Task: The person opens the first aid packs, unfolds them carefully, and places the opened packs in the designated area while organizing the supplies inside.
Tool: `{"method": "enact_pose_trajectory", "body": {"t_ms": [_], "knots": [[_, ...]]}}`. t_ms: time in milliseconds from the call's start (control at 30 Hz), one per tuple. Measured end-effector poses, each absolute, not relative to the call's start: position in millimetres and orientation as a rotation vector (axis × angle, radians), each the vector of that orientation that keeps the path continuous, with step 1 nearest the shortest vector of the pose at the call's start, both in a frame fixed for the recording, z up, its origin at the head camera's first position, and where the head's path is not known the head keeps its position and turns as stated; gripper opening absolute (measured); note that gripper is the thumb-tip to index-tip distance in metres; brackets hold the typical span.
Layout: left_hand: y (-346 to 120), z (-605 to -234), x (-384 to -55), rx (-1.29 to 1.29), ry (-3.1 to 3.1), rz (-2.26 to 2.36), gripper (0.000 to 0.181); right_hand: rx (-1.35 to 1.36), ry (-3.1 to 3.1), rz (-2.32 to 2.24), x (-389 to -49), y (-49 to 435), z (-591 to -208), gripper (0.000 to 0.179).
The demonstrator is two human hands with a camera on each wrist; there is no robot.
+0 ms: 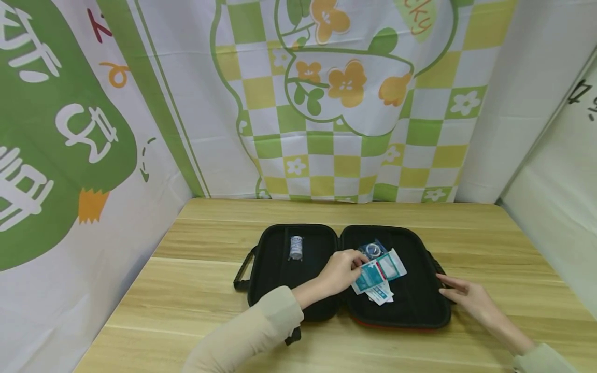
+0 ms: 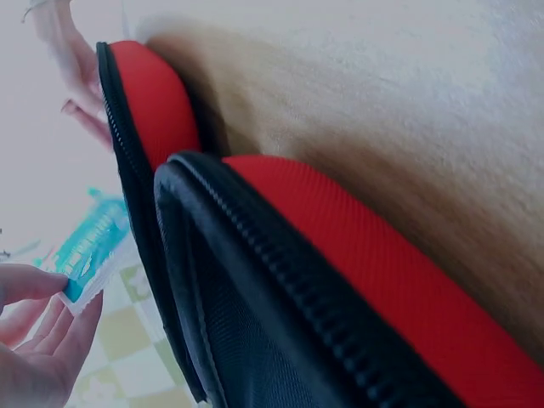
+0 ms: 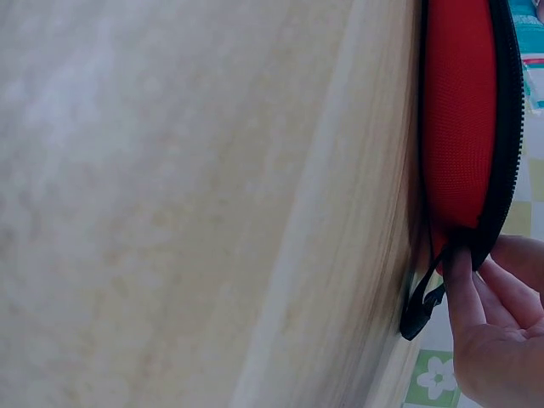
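Observation:
My left hand [image 1: 342, 269] pinches the corner of a teal-and-white packet [image 1: 370, 277] between thumb and fingers, over the right half of an open black case [image 1: 412, 298]. In the left wrist view the same packet [image 2: 92, 246] stands up from the fingertips. A second teal-and-white packet [image 1: 394, 263] with a red stripe overlaps it. Small white packets [image 1: 380, 295] show beneath, and a clear blue wrapper with a white roll [image 1: 373, 250] lies behind. My right hand [image 1: 473, 300] grips the case's right edge, thumb on the red outer side [image 3: 463, 110].
A wrapped white roll [image 1: 296, 247] sits in the case's left half. A black carry handle [image 1: 244, 269] sticks out at the left. The case lies open on a wooden table [image 1: 186, 290], with patterned curtains [image 1: 326, 171] behind and at the sides.

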State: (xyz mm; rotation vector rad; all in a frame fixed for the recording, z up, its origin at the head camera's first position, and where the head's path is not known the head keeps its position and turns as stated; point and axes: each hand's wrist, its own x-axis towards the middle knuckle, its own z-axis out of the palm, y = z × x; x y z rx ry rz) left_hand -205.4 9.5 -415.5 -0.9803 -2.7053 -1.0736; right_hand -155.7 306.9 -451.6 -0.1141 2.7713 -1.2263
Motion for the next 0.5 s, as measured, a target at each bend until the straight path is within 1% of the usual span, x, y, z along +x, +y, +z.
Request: {"method": "enact_pose_trajectory", "body": {"t_ms": [300,500], "knots": [[-2,-417,-212,-0.808,-2.69,-1.374,0.02,-0.116,2.758,-1.235,-156,308,-453,0.051],[-10,-412,-211,-0.713,-2.676,-1.476,0.021,-0.124,2.754,-1.238,-156,308,-454,0.051]]}}
